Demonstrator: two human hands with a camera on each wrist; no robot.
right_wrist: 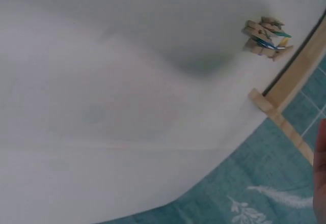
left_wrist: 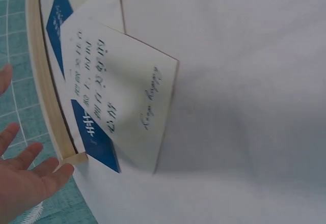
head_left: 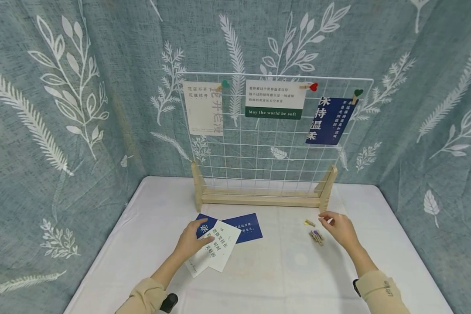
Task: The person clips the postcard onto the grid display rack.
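My left hand (head_left: 191, 240), its fingers spread, is over a loose pile of cards. White cards with dark writing (head_left: 223, 246) overlap blue cards (head_left: 250, 226) there. In the left wrist view the same hand (left_wrist: 25, 178) shows no card between its fingers, and a white card (left_wrist: 137, 91) lies partly over a blue one (left_wrist: 97, 142). My right hand (head_left: 340, 229) is just right of a small bunch of wooden clothespins (head_left: 316, 237) and a yellow one (head_left: 309, 223). Nothing shows between its thumb and forefinger. Only a sliver of it appears in the right wrist view.
Behind the cards stands a white wire grid (head_left: 259, 150) on a wooden base (head_left: 259, 200). Heart-topped clothespins hold a cream card (head_left: 203, 111), a white-and-green card (head_left: 274, 98) and a blue card (head_left: 329, 122) on it. Patterned curtains (head_left: 63, 131) surround the white-covered table (head_left: 274, 274).
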